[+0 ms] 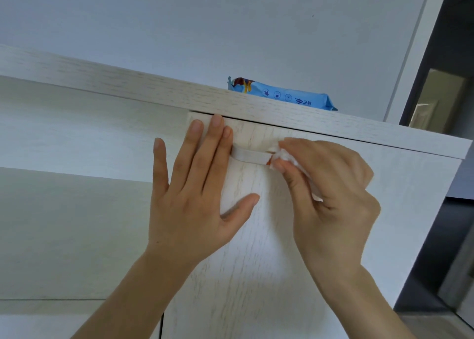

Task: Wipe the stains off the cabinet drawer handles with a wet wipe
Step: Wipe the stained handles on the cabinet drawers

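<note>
A pale wood-grain drawer front (256, 236) carries a white bar handle (250, 156). My right hand (331, 197) pinches a crumpled white wet wipe (287, 158) against the handle's right end, where a small reddish stain (268, 162) shows. My left hand (195, 192) lies flat on the drawer front with its fingers spread, its fingertips touching the handle's left end. The handle's right end is hidden by the wipe and fingers.
A blue pack of wet wipes (282, 95) lies on the cabinet top (154, 85). Open shelves (77, 146) sit to the left of the drawer. A white wall rises behind, and a dark doorway (448, 82) lies to the right.
</note>
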`<state>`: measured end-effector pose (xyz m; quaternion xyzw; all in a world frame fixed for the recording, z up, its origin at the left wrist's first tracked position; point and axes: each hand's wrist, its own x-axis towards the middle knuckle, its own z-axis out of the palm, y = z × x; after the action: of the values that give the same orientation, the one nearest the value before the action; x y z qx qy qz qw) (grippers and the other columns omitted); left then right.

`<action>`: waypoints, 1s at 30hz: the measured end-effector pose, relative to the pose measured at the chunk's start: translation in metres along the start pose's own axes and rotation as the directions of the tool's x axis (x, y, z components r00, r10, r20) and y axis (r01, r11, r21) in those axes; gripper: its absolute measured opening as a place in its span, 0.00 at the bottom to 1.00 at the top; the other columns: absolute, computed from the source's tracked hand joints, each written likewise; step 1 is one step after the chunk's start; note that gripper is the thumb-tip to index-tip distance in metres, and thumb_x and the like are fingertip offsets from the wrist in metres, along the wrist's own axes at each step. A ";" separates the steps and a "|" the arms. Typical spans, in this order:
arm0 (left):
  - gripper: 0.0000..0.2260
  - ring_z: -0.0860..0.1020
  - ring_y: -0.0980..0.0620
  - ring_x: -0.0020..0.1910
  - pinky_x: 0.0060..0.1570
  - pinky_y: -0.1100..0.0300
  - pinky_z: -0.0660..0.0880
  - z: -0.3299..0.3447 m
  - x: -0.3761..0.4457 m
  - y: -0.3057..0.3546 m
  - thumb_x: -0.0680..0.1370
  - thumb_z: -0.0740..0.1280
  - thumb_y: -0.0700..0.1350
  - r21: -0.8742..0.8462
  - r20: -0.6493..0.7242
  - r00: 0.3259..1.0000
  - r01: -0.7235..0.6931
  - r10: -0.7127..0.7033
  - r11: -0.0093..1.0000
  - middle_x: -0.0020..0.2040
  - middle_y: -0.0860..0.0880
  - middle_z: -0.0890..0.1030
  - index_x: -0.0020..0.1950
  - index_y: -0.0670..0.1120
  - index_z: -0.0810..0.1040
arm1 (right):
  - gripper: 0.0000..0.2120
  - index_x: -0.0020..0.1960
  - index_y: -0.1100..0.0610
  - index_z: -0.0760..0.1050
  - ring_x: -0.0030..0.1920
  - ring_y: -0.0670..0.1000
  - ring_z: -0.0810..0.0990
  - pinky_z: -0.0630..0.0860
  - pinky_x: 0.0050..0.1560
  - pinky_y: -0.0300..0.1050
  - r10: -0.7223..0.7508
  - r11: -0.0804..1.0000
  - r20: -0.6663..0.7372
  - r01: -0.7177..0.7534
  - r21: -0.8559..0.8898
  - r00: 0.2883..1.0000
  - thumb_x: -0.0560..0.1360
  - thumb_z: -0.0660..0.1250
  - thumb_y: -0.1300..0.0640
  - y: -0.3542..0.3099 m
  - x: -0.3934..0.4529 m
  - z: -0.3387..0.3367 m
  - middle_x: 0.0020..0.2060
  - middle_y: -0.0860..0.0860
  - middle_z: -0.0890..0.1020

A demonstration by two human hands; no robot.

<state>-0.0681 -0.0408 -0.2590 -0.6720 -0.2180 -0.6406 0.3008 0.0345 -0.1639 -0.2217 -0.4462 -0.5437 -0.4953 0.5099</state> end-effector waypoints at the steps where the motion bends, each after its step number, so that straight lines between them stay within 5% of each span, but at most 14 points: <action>1: 0.34 0.58 0.45 0.74 0.73 0.40 0.50 0.000 0.000 0.000 0.78 0.59 0.62 0.002 -0.003 1.000 -0.001 0.001 1.000 0.74 0.43 0.60 0.74 0.39 0.59 | 0.07 0.53 0.53 0.78 0.51 0.44 0.75 0.70 0.54 0.48 -0.005 1.000 0.004 0.005 -0.003 1.000 0.75 0.69 0.59 0.001 0.000 0.000 0.48 0.42 0.78; 30: 0.34 0.60 0.48 0.74 0.71 0.37 0.45 -0.001 0.000 -0.002 0.77 0.61 0.63 -0.054 0.003 1.000 0.023 -0.023 0.998 0.73 0.45 0.62 0.73 0.40 0.61 | 0.10 0.52 0.54 0.77 0.50 0.44 0.76 0.72 0.55 0.58 -0.079 0.997 0.014 0.079 -0.005 0.997 0.73 0.70 0.63 0.001 0.001 -0.002 0.48 0.43 0.77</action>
<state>-0.0704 -0.0399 -0.2583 -0.6782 -0.2088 -0.6488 0.2747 0.0356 -0.1661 -0.2203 -0.4293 -0.5631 -0.5134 0.4849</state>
